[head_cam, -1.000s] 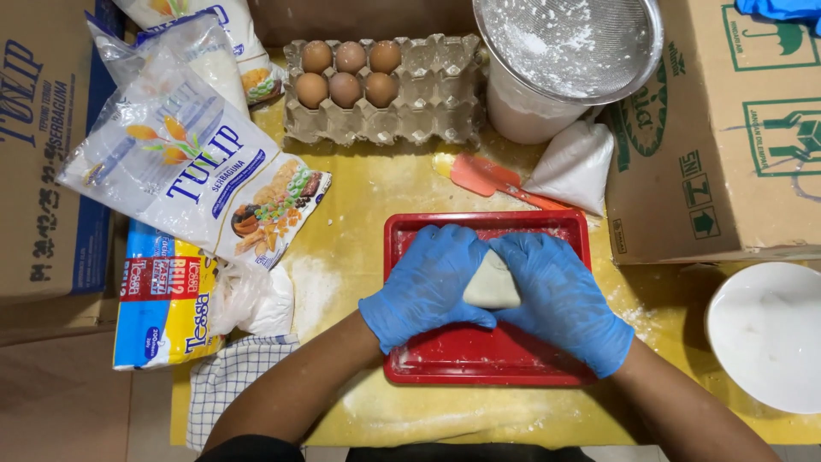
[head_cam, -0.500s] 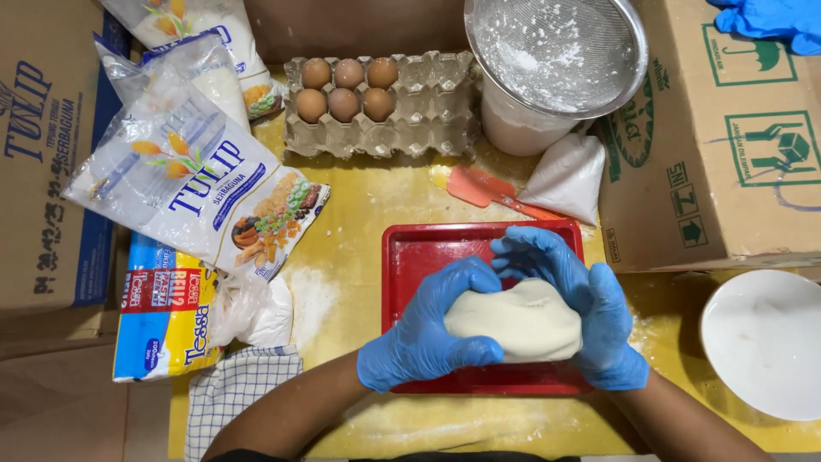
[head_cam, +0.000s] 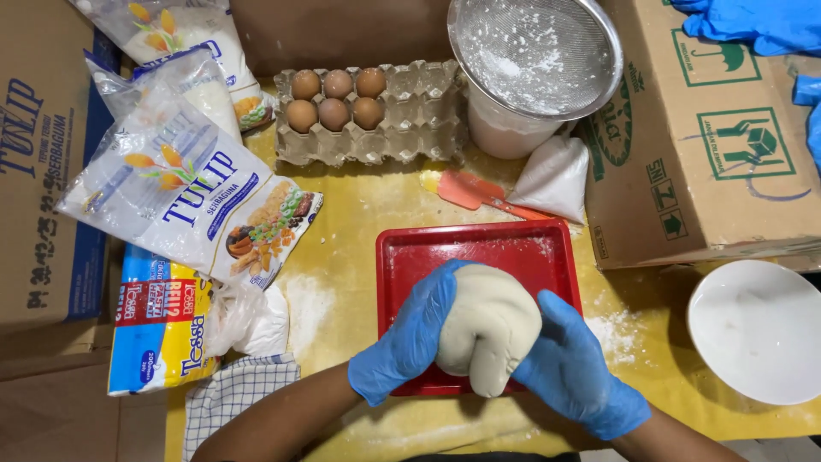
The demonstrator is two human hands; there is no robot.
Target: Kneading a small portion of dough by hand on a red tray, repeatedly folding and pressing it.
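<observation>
We've got both gloved hands cupped around a pale dough lump (head_cam: 489, 329) over the red tray (head_cam: 479, 248): left hand (head_cam: 409, 338) curls along its left side, right hand (head_cam: 571, 368) wraps the right side. Most fingertips are hidden behind the dough. Behind the tray, the orange spatula (head_cam: 469, 190) runs partly under a flour bag (head_cam: 554, 178). The egg carton (head_cam: 376, 111) sits further back; the white bowl (head_cam: 759, 329) is cut off at right.

A single camera sits on the person's head and looks almost straight down on the yellow table (head_cam: 359, 222), close in. Both forearms enter from the bottom edge (the wearer's own side), and cardboard boxes (head_cam: 701, 145) fill the left and right edges.
</observation>
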